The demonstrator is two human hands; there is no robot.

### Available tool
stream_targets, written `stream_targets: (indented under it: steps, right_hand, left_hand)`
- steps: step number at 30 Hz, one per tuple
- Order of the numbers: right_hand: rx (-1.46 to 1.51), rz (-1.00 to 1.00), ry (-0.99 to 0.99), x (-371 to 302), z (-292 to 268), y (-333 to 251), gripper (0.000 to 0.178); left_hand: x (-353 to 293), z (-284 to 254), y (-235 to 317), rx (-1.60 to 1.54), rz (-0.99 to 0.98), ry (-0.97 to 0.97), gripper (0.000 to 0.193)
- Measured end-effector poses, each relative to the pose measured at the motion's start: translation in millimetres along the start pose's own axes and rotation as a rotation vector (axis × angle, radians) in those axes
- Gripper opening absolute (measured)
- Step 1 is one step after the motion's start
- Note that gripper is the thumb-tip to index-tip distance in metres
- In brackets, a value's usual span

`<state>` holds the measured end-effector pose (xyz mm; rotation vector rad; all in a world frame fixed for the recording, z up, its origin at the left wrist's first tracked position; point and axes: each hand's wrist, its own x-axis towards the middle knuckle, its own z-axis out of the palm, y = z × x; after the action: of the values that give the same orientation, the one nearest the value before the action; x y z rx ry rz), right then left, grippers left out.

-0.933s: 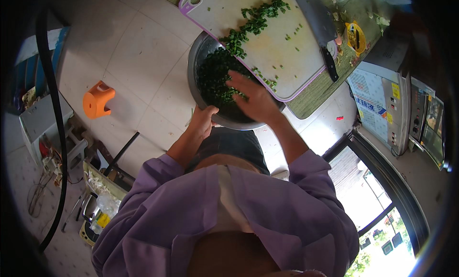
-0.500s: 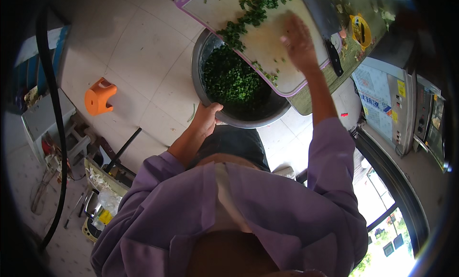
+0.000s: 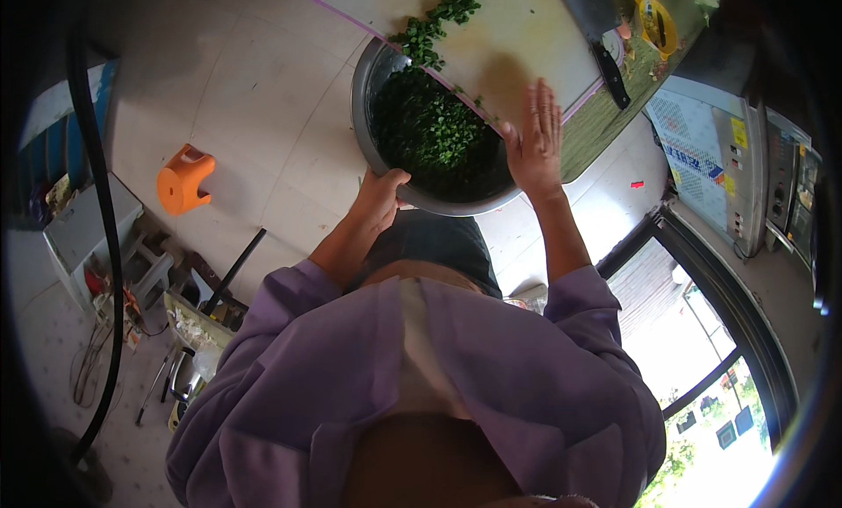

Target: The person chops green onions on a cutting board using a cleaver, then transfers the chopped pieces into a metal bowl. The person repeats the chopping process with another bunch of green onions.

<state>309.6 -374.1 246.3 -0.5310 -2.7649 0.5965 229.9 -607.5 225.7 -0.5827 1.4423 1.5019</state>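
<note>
My left hand [image 3: 381,199] is closed on the near-left rim of a large metal bowl [image 3: 359,113], thumb over the edge. Chopped green leaves [image 3: 434,144] fill much of the bowl, which sits tucked against the edge of a white cutting board [image 3: 504,48] with a purple border. My right hand [image 3: 537,149], fingers stretched out and thumb apart, is over the board's near corner beside the bowl's right rim; it holds nothing. A band of chopped greens [image 3: 452,8] lies across the board's far left part. A few small bits cling along its edge near the bowl.
A broad-bladed knife [image 3: 610,74] with a black handle lies along the board's right side. Beyond it is a yellow peeler-like tool [image 3: 656,26] among scraps. An orange stool [image 3: 185,180] is on the tiled floor at left; a metal appliance [image 3: 710,157] stands at right.
My right hand has come from the middle of the board toward me, to its near corner by the bowl. Fewer loose bits lie at that edge. My left hand still grips the rim.
</note>
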Motion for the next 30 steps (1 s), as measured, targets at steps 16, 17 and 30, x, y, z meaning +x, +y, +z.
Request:
stream_targets:
  steps: [16,17,30]
  right_hand:
    - [0.111,-0.013,0.072,-1.9,30.4,-47.4,0.064]
    - [0.009,0.088,0.115,3.9,22.3,-36.7,0.064]
    - [0.362,-0.116,-0.212,1.2,33.9,-98.3,0.056]
  left_hand:
    - [6.7,-26.3,22.6,0.008,-0.033,-0.058,0.04]
    - [6.0,-29.2,26.0,-0.001,-0.032,-0.055,0.04]
    - [22.6,-46.2,42.7,0.023,0.012,-0.158,0.042]
